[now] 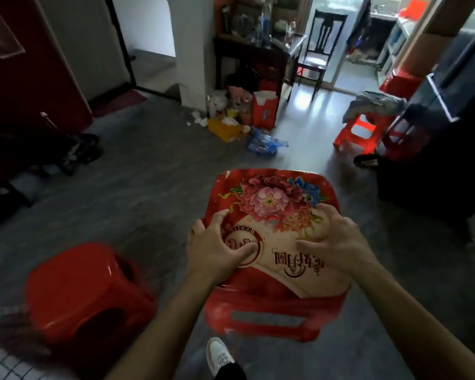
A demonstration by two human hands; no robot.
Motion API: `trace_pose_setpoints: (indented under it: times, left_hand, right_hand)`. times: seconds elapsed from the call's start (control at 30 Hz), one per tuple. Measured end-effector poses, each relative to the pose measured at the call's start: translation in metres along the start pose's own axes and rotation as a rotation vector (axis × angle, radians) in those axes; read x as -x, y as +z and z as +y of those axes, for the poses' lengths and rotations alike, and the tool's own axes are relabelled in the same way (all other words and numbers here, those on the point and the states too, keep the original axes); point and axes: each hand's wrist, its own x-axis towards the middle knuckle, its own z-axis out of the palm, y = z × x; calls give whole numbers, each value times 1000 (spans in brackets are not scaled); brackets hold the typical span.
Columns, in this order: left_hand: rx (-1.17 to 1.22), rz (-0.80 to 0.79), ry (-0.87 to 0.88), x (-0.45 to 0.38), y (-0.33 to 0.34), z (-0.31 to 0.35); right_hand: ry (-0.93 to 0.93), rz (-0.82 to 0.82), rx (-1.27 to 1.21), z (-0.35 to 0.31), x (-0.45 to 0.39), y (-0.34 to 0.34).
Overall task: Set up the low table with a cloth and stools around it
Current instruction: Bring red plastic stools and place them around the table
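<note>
A red plastic stool with a flower-printed top (274, 204) stands in front of me on the grey floor. My left hand (217, 242) lies on its left side, fingers spread and curled over the top. My right hand (337, 239) presses on its right side, fingers bent over the edge. A plain red stool (85, 292) sits low at the left, blurred. Two more red stools (359, 133) stand at the right near a dark cabinet, one with grey cloth (376, 102) heaped on it. No low table is in view.
Bags, a yellow box (222, 130) and blue plastic (263, 144) clutter the floor by a white pillar. A dark wooden chair (316, 50) stands in the far doorway. A black cabinet (436, 160) fills the right. My white shoe (220, 355) shows below the stool.
</note>
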Motion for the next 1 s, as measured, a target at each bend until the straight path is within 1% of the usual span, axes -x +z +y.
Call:
trace_pose_setpoints:
  times: [0.1, 0.23, 0.47, 0.57, 0.67, 0.8, 0.87, 1.0]
  left_hand:
    - [53, 32, -40, -62, -19, -12]
    - [49, 106, -91, -127, -49, -35]
    - [71, 231, -235, -253, -93, -91]
    - [44, 283, -305, -310, -114, -112]
    - [6, 356, -374, -360, -145, -126]
    - [-21, 484, -453, -408, -195, -150]
    - [-52, 545, -524, -424, -217, -166]
    - [-48, 663, -597, -451, -253, -208]
  right_hand:
    - [-41, -2, 30, -45, -64, 6]
    - [-116, -31, 57, -107, -138, 21]
    - [-304, -149, 89, -215, -288, 78]
    - [-375, -192, 89, -264, -353, 106]
    - [-476, -269, 74, -320, -415, 127]
    - [-644, -347, 60, -406, -473, 154]
    - [-704, -388, 92, -451, -492, 171]
    - [-827, -427, 44, -535, -522, 212]
